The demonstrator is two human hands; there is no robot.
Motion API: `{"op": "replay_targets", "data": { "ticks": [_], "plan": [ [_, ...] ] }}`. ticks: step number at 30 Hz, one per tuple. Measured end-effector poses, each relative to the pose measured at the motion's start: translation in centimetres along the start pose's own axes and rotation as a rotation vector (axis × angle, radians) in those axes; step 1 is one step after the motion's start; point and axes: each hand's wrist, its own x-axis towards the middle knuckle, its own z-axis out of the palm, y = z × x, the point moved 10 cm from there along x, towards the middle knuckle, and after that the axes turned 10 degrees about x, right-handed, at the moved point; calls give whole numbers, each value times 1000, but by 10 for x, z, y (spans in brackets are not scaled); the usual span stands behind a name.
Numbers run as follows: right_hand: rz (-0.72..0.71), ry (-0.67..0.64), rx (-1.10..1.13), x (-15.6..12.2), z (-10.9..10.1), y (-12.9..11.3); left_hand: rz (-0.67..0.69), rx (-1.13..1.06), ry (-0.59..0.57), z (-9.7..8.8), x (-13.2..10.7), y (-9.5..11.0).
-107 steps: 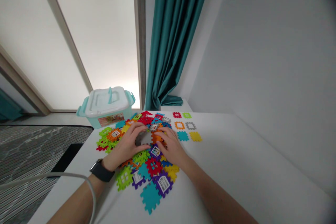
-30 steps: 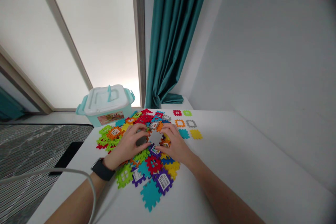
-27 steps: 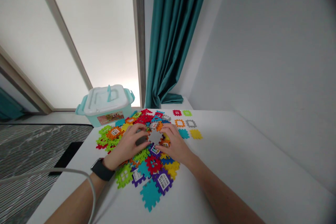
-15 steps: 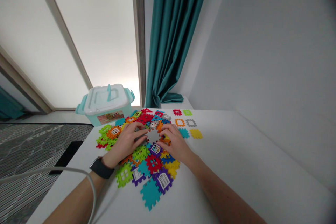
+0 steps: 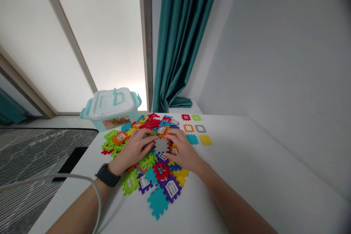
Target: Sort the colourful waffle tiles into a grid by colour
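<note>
A grey interlocking plastic square (image 5: 161, 145) sits between my left hand (image 5: 134, 150) and my right hand (image 5: 183, 150), and the fingers of both hands press on its sides. It is held just over a heap of bright waffle-edged building pieces (image 5: 148, 168) in red, orange, lime, purple, teal and yellow, some with white window frames. My palms hide the pieces beneath them. A large teal piece (image 5: 157, 202) lies at the heap's near end.
Several pieces stand in a neat group (image 5: 193, 128) at the back right of the white table (image 5: 246, 175). Behind the heap is a mint plastic box (image 5: 111, 109) with a white lid. A black flat device (image 5: 70, 163) lies at the left table edge, a white cable (image 5: 55, 179) crosses near my left arm, and a watch (image 5: 107, 175) circles my left wrist.
The hands have come closer together around the grey square, which has shifted slightly toward me. The view has tilted a little, and the heap and box sit slightly differently in frame.
</note>
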Motion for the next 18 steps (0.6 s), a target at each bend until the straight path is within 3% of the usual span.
{"op": "replay_targets", "data": {
  "ticks": [7,18],
  "plan": [
    [-3,29,-5,0,-5,-3,11,36,-60,0,1,8],
    [-19,7,-13,-1,-2,-5,56,78,-51,2,1,8]
  ]
}}
